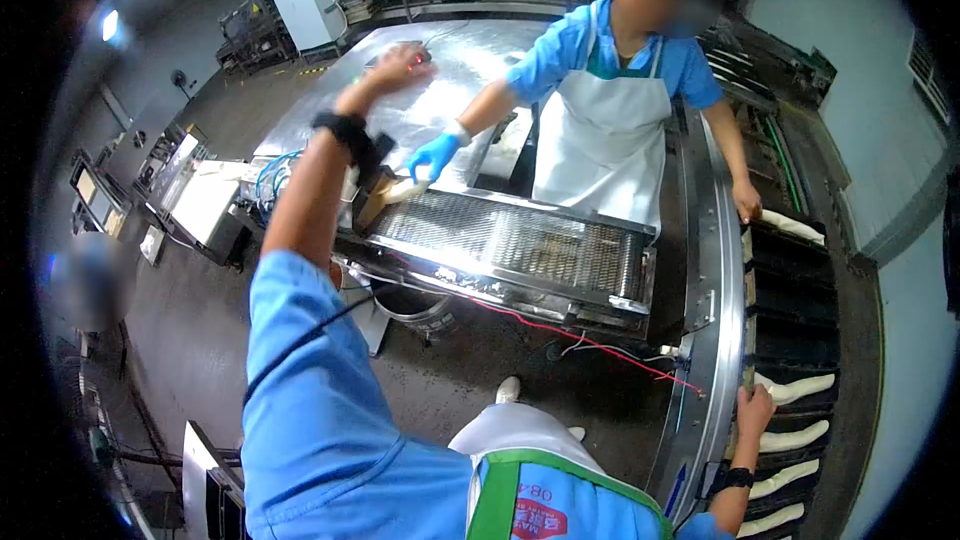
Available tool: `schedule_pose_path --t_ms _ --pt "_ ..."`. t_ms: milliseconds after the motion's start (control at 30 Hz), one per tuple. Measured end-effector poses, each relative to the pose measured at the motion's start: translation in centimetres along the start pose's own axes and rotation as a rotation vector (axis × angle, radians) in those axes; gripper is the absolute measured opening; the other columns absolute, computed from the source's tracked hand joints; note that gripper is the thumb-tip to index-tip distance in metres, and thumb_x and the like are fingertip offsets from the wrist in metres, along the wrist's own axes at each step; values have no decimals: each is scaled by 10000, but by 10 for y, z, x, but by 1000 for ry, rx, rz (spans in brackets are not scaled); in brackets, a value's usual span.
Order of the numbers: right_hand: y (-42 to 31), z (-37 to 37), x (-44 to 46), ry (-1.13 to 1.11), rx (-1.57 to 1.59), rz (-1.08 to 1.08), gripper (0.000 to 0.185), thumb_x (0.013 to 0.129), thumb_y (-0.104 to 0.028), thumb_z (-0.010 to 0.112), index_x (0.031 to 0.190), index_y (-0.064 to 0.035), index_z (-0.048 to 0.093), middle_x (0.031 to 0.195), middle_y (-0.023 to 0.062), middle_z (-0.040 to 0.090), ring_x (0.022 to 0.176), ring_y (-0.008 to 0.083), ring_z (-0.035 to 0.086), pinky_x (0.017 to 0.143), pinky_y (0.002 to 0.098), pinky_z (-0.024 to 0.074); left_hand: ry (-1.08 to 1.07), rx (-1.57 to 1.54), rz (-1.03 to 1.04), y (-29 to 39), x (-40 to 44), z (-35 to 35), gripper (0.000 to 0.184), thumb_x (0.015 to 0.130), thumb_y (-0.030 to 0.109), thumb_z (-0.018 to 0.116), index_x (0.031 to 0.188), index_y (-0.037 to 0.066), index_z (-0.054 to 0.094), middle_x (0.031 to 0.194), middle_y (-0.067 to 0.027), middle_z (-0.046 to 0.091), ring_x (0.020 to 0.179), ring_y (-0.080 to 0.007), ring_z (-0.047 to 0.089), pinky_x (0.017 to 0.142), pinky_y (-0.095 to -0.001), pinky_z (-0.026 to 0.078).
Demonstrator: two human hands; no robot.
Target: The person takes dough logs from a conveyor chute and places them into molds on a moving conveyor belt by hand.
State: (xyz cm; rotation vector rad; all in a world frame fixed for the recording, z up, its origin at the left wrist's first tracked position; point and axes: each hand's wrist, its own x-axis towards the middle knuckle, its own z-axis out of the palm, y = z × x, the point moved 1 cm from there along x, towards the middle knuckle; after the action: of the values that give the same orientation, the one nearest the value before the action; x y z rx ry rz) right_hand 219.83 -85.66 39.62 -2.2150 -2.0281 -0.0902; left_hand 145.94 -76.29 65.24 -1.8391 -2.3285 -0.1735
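My left hand point(400, 68) is raised over the steel table at the left, beyond the conveyor's near end. Its fingers reach out to the right and appear to hold nothing; a small dark device with a red light shows close behind them. Down at the right, my right hand point(757, 410) has its fingers closed on the near end of a pale dough strip point(800, 388). That strip lies across a dark slotted tray point(795, 335). More dough strips point(795, 436) lie in the slots below it.
Across the mesh conveyor point(500, 245) stands a co-worker point(605, 140) in a white apron. Their blue-gloved hand point(435, 155) touches a dough piece point(403, 190); their bare hand point(746, 202) is at another strip point(795, 227). A metal rail point(728, 290) edges the tray. A bucket point(415, 308) stands beneath.
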Motion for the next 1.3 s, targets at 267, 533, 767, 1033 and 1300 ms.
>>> schedule_pose_path --t_ms 267,533,767,1033,1300 --pt "15 11 -1 -136 -33 156 355 762 -298 512 960 -3 497 934 144 532 891 310 477 740 476 344 -46 -263 741 -145 21 -112 517 841 394 222 1289 155 131 1346 -91 73 1234 -263 82 1001 -461 39" --pt "3 6 -8 -120 -44 271 296 773 -293 500 883 -18 506 866 141 536 853 305 488 711 476 353 -120 -692 159 -52 -39 -75 534 828 387 344 1250 88 211 1299 -127 185 1198 -252 186 985 -395 158" --pt "-4 11 -4 5 -125 335 297 800 -284 472 927 -22 527 899 116 548 871 289 494 755 456 348 -364 -398 225 -49 -50 141 386 787 312 502 1048 28 500 1025 -174 523 956 -302 491 842 -358 372" --pt "5 19 -8 61 -172 282 297 764 -299 483 784 -10 549 746 166 557 750 337 518 700 472 349 -527 -732 -113 -81 -118 286 518 730 412 528 1082 36 484 1058 -195 499 1005 -318 460 848 -361 356" --pt "20 20 -19 -49 -251 213 340 772 -332 488 781 1 553 735 157 570 670 326 539 610 431 411 -370 -572 -592 -103 -133 363 546 667 399 541 1102 77 467 1148 -196 410 1065 -348 377 863 -422 326"
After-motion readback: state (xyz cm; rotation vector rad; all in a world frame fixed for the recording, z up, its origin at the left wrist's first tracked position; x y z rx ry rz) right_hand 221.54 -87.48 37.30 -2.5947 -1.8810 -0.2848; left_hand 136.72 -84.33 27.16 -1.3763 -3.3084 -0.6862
